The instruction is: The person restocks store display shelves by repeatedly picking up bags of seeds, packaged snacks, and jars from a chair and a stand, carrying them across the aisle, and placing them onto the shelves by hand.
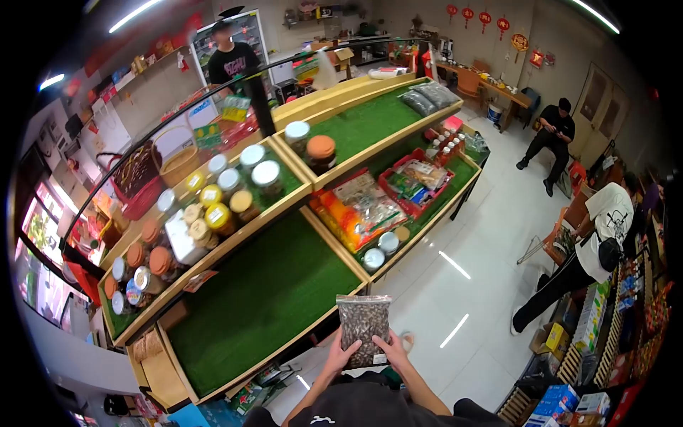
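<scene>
A see-through, flat-topped plastic bag of small brown-grey pieces, perhaps seeds or beans [363, 326], is held upright in front of my body. My left hand [340, 356] grips its lower left side, thumb across the front. On the lower right side my right hand [393, 352] does the same, with its fingers hidden behind the bag. A small white label shows near the bag's bottom right corner. Just beyond the bag is the wooden edge of a shelf lined with green turf [267, 299].
Lidded jars [220, 219] crowd the upper left tier. Grey bags [430, 97] lie on the upper right tier, with a red basket of packets [416, 181] below. A person stands behind the display [233, 64]; another sits [555, 135]; a third bends at the right shelves [590, 235].
</scene>
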Tool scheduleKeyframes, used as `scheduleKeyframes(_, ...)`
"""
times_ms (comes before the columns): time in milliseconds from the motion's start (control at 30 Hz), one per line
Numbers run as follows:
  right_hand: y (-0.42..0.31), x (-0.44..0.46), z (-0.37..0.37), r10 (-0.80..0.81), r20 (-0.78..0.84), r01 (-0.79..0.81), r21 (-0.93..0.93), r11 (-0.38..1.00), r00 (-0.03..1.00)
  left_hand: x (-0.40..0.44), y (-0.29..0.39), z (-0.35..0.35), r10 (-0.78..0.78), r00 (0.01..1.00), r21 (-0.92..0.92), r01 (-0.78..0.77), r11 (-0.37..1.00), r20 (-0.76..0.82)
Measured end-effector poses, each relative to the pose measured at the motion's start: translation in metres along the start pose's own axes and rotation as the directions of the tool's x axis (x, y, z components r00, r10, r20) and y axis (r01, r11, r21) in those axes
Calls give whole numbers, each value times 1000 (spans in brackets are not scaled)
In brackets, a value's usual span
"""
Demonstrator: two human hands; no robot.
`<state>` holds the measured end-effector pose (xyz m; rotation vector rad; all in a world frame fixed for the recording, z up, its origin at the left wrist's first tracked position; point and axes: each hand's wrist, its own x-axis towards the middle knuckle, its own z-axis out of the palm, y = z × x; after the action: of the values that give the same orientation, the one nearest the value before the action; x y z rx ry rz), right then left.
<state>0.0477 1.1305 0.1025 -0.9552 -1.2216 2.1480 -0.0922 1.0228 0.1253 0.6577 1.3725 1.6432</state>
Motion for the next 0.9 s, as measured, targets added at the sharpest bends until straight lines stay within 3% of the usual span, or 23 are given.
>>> scheduleKeyframes(100, -47, 22, -65, -31, -115, 27, -31, 999, 993, 54, -8, 74, -129, 992, -190, 129, 973, 11)
scheduleKeyframes(167, -66, 37, -109, 17, -225, -30, -58, 998, 974, 91, -18, 116, -132, 990, -78, 135, 988, 38)
scheduleKeyframes(267, -111, 48, -154, -94, -313, 104, 18, 994, 945, 140, -18, 176, -172, 977, -33, 177, 984, 127)
scheduleKeyframes(367, -138, 59, -196, -122, -426, 130, -11, 991, 897, 182, -20, 225, -444, 862, -36, 466, 884, 246)
scheduleKeyframes(467, -151, 72, -230, -155, -508, 161, -33, 986, 848, 218, -34, 259, -536, 800, 94, 533, 841, 268)
scheduleKeyframes(533, -157, 88, -250, -161, -551, 158, -53, 986, 819, 243, -49, 272, -548, 777, 73, 556, 828, 311)
scheduleKeyframes(667, -182, 139, -284, -122, -553, 112, -52, 992, 824, 303, -66, 291, -513, 766, 103, 517, 850, 386)
scheduleKeyframes(767, -208, 199, -311, -142, -515, 81, -139, 987, 845, 368, -92, 300, -475, 826, 191, 435, 880, 303)
scheduleKeyframes(800, -222, 216, -319, -135, -522, 66, -149, 987, 842, 396, -101, 302, -457, 810, 212, 405, 889, 368)
scheduleKeyframes(900, -268, 281, -337, -118, -458, 60, -139, 989, 881, 471, -105, 314, -308, 891, 420, 152, 895, 333)
